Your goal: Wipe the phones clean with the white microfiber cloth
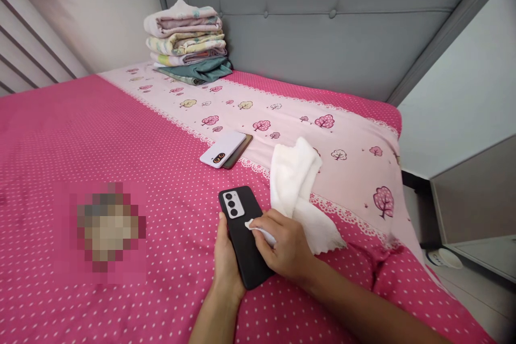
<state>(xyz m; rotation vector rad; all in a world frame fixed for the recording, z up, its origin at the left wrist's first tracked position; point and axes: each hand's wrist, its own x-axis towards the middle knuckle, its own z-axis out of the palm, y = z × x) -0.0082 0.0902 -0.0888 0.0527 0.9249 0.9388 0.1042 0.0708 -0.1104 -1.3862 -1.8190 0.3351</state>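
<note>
A black smartphone lies back side up in my left hand, its grey camera block with several lenses at the upper left. The fingers of that hand pass under the phone, and the thumb rests along its left edge. My right hand is closed on a small piece of white tissue, pressed to the middle of the phone's back. Just behind my right hand lies a crumpled white towel. Farther off, a pale lilac phone rests partly on top of a brown phone.
A pink dotted bedsheet with a printed tree band covers the bed. Folded blankets are stacked by the grey headboard. On the left, a blurred patch hides something. Past the right edge, a white tub stands on the floor.
</note>
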